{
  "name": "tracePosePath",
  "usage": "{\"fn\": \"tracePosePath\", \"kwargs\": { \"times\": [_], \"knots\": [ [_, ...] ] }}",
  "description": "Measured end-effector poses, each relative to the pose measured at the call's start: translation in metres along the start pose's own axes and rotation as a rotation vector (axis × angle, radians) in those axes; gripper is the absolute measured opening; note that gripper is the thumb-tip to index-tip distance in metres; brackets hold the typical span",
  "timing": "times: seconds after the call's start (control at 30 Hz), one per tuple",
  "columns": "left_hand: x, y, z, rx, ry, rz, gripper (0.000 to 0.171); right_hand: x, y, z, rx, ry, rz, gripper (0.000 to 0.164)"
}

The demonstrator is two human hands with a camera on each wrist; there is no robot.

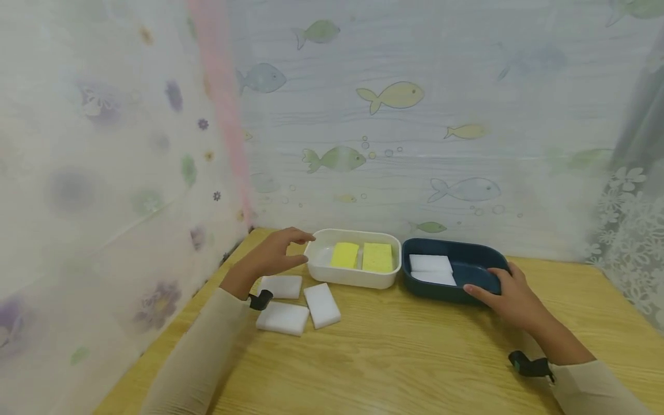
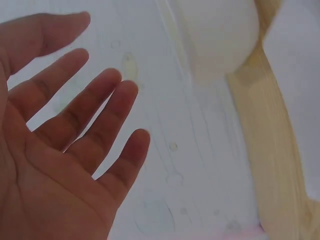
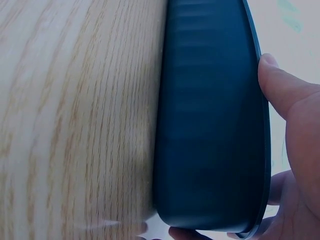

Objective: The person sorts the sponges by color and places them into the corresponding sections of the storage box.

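Note:
My left hand (image 1: pixel 272 252) hovers at the left end of a white oblong container (image 1: pixel 358 279), fingers parted and holding nothing. Two yellow sponges, a left one (image 1: pixel 344 255) and a right one (image 1: pixel 377 257), lie inside that container. With my right hand (image 1: pixel 519 298) I grip the right end of a dark blue container (image 1: pixel 441 293); the right wrist view shows the thumb on its rim (image 3: pixel 265 115) and fingertips around its end. Two white sponge blocks (image 1: pixel 431 263) lie in its left part. Three more white sponge blocks (image 1: pixel 282 319) lie on the table near my left wrist.
The wooden table (image 1: pixel 394 357) carries everything. Behind it hangs a fish-patterned sheet (image 1: pixel 394 173), and a flower-patterned sheet (image 1: pixel 104 202) closes off the left side. The two containers stand side by side near the back edge.

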State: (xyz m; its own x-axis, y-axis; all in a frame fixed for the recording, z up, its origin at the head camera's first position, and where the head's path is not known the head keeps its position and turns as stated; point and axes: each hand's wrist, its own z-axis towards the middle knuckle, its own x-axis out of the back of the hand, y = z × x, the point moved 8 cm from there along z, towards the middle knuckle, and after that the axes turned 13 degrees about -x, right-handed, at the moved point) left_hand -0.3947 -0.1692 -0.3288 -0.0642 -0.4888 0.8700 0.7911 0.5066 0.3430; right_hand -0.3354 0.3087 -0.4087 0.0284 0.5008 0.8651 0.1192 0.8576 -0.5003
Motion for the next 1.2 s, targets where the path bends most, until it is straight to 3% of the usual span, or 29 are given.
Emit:
{"fn": "tracePosePath", "kwargs": {
  "times": [0.2,0.53,0.73,0.97,1.2],
  "knots": [
    [0.003,-0.023,-0.029,0.106,-0.063,-0.112,0.056,-0.001,-0.001,0.000,0.005,-0.003,-0.001,0.102],
    [-0.004,-0.058,-0.052,0.245,-0.181,-0.200,0.067,-0.001,-0.002,0.000,0.011,-0.005,0.005,0.102],
    [-0.010,-0.071,-0.065,0.319,-0.204,-0.281,0.069,0.001,-0.002,-0.001,0.006,-0.003,-0.001,0.102],
    [-0.012,-0.083,-0.078,0.404,-0.208,-0.313,0.070,0.000,-0.002,-0.002,0.002,-0.012,0.007,0.103],
    [-0.011,-0.093,-0.086,0.427,-0.221,-0.296,0.070,0.001,-0.002,-0.002,-0.003,-0.007,0.001,0.102]
  ]
}}
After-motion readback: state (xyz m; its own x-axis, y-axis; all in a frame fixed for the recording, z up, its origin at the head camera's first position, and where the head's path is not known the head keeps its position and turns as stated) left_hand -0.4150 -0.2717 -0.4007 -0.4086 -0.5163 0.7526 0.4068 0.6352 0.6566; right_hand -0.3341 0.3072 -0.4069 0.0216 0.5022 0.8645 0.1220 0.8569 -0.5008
